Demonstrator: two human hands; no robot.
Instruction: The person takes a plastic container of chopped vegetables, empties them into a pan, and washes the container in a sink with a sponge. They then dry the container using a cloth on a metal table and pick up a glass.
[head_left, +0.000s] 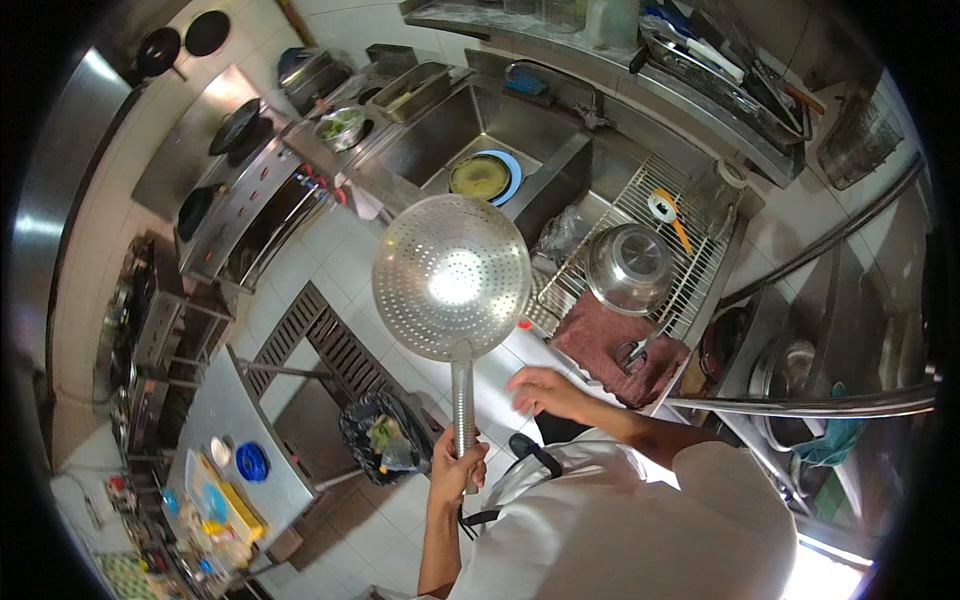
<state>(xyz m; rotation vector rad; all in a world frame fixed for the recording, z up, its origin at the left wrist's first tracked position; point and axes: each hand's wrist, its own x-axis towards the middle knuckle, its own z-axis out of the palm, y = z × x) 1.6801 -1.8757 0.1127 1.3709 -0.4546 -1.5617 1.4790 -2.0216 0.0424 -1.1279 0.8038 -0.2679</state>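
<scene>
My left hand (454, 469) grips the ribbed metal handle of a large perforated skimmer (450, 277), holding it up in front of me. Its round bowl is full of small holes and catches a bright reflection. Nothing is in my right hand (541, 391), which hovers to the right of the handle, fingers slightly curled and apart. Beyond the skimmer is a deep stainless steel sink (427, 139). In it lies a round dish (480, 177) with a yellowish inside, overlapping a light blue round item (513, 178).
Right of the sink, a wire rack (645, 195) bears an upturned metal bowl (630, 270) and an orange-handled tool (681, 231). Scissors (631, 357) rest on a reddish-brown towel (592, 337). Left are a gas range (251, 195), a lined bin (352, 420) and a steel table (217, 397).
</scene>
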